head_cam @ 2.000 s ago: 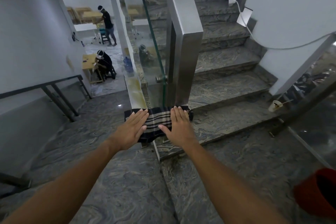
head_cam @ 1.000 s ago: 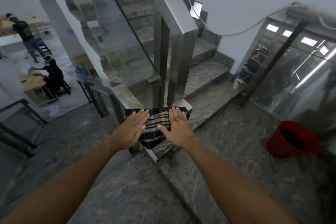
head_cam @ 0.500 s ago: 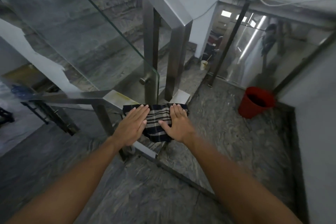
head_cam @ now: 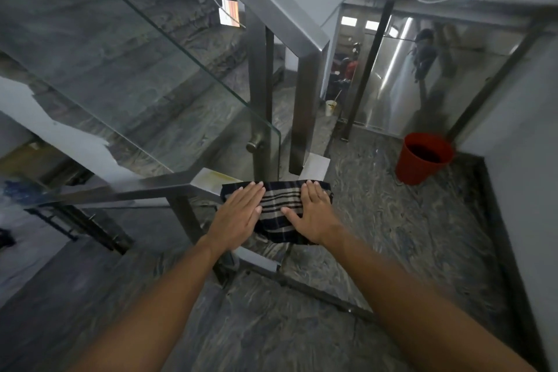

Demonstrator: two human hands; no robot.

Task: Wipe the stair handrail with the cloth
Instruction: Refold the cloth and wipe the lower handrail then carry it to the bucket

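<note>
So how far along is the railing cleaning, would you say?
Nothing shows as finished; the steel looks alike everywhere. In hand: the left hand and right hand lie flat on the striped cloth, spread over the handrail at its corner. Probably left: the sloping rail going upstairs.

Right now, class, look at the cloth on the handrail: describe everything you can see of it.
The cloth is dark, navy or black, with pale beige stripes, and looks like soft woven fabric. It lies spread flat across the top of the steel handrail at its corner, and its near edge droops over the side. The left hand and the right hand press on it with open palms and straight fingers, one at each end. Nothing else touches it.
</note>
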